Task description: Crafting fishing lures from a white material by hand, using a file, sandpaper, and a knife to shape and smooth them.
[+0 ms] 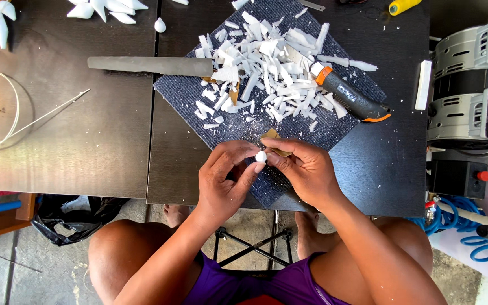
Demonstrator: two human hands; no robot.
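My left hand (225, 178) and my right hand (305, 169) meet over the near corner of a dark blue mat (334, 133) on a dark table (114, 152). Between their fingertips sits a small white rounded piece (261, 156), pinched from both sides. My right hand also holds a tan scrap of sandpaper (272, 137) that sticks out behind the fingers. A heap of white shavings (266, 68) covers the mat's far half. A knife with a black and orange handle (351, 99) lies on the mat at the right.
A long flat metal file (148, 65) lies left of the mat. White carved petals (105, 8) rest at the far edge, and a white wire loop (4, 110) at the left. A grey air compressor (473, 85) and blue coiled hose (481, 243) stand right of the table.
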